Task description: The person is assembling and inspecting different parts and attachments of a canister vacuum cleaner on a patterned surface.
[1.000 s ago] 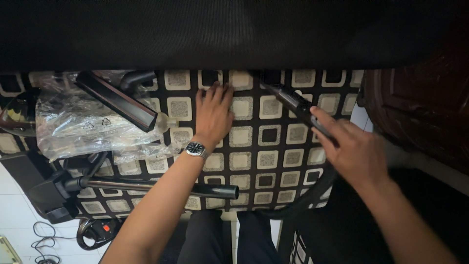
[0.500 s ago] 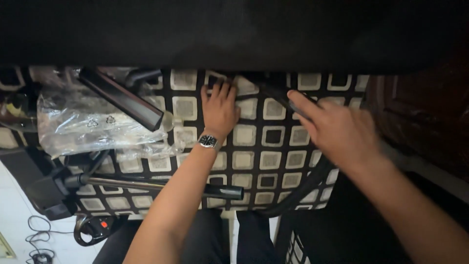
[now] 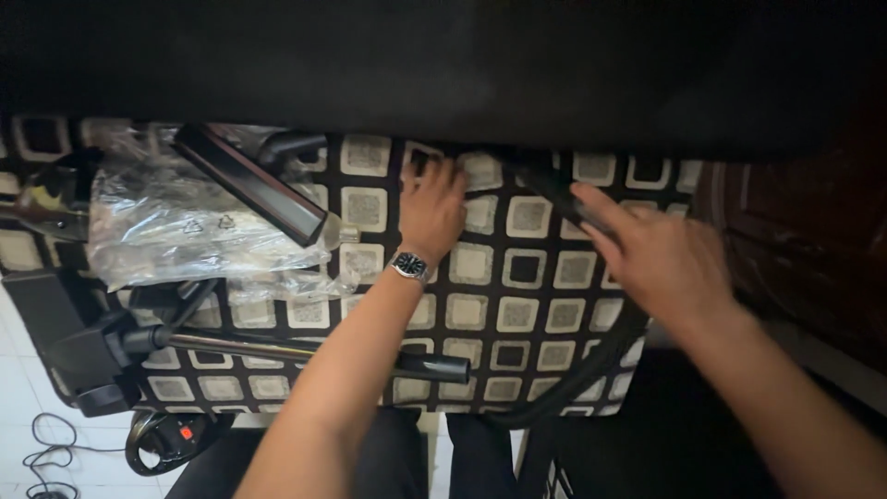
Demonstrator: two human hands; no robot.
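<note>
A crumpled clear plastic bag (image 3: 185, 231) (small dark printed symbols) lies at the rug's (image 3: 517, 314) left end.

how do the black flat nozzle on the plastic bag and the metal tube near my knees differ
The flat nozzle is matte black, wide and box-edged, lying diagonally across the clear plastic bag. The metal tube is thin, round and shiny with a black end, lying almost level on the patterned rug, joined to a floor head at its left end. Neither is touched by the hands; both lie left of the left hand.

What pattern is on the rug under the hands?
Pale squares on dark brown rug, head view.
</note>
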